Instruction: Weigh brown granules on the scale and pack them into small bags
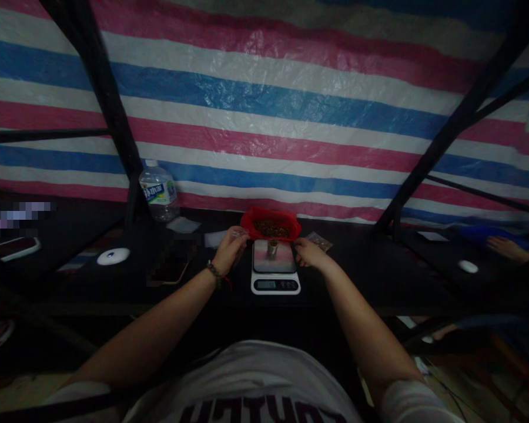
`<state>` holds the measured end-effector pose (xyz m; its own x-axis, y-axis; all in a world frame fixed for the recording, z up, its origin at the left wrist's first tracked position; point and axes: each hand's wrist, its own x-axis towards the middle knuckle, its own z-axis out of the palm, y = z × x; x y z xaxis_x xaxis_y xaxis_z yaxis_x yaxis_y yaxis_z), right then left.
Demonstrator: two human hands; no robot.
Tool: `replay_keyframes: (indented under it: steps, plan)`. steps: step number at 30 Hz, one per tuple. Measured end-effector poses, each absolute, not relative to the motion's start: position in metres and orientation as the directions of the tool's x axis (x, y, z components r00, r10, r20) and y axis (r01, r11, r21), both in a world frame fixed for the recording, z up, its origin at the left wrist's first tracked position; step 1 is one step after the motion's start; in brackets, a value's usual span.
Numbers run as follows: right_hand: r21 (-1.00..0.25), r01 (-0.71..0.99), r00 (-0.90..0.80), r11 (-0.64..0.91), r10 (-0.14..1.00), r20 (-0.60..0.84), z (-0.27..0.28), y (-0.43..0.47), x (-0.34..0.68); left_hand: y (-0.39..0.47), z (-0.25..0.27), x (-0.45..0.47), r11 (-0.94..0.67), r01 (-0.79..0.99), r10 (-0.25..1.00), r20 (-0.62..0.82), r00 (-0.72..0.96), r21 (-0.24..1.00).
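Note:
A white digital kitchen scale [275, 282] sits on the dark table in front of me, with a small cup [272, 247] standing on its steel plate. Behind it lies a red bag [251, 220] open on dark brown loose material. My left hand [228, 249] is at the scale's left edge and pinches a small clear plastic bag [239, 235]. My right hand [307, 252] rests at the scale's right edge, fingers curled; what it holds is too small to tell. A beaded bracelet is on my left wrist.
A clear water bottle [159, 191] stands at the back left. A white round device [113, 256] and a phone [15, 248] lie to the left. Small clear packets [320, 241] lie right of the red bag. Another person's hand [509, 249] rests far right. A striped tarp hangs behind.

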<state>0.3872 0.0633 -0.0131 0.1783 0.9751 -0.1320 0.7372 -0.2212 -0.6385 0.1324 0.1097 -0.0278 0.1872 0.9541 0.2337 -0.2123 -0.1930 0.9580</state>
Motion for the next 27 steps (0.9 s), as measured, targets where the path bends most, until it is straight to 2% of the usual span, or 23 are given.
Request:
replay_keyframes:
  steps: [3, 5, 7, 11, 15, 24, 27]
  plan:
    - [-0.591, 0.806, 0.118, 0.026, 0.972, 0.203, -0.009, 0.064, 0.376, 0.112, -0.031, 0.134, -0.189, -0.164, 0.963, 0.216, 0.164, 0.968]
    - [-0.589, 0.794, 0.049, 0.149, 0.951, 0.306, -0.012, 0.069, 0.363, 0.112, -0.033, 0.134, -0.163, -0.153, 0.972, 0.185, 0.144, 0.975]
    - [-0.597, 0.779, 0.002, 0.194, 0.950, 0.311, -0.018, 0.076, 0.352, 0.111, -0.032, 0.134, -0.140, -0.159, 0.979, 0.161, 0.127, 0.977]
    - [-0.649, 0.744, 0.004, 0.160, 0.970, 0.244, -0.031, 0.097, 0.343, 0.110, -0.031, 0.133, -0.114, -0.164, 0.985, 0.133, 0.111, 0.980]
    - [-0.711, 0.683, 0.107, 0.168, 0.940, 0.324, -0.029, 0.125, 0.350, 0.112, -0.032, 0.133, -0.116, -0.170, 0.985, 0.135, 0.109, 0.979]
    - [-0.680, 0.728, 0.116, 0.089, 0.961, 0.251, -0.029, 0.164, 0.353, 0.116, -0.035, 0.133, -0.116, -0.192, 0.984, 0.139, 0.114, 0.975]
    - [-0.656, 0.751, 0.158, 0.073, 0.945, 0.286, -0.031, 0.166, 0.354, 0.118, -0.037, 0.132, -0.104, -0.188, 0.985, 0.128, 0.118, 0.977]
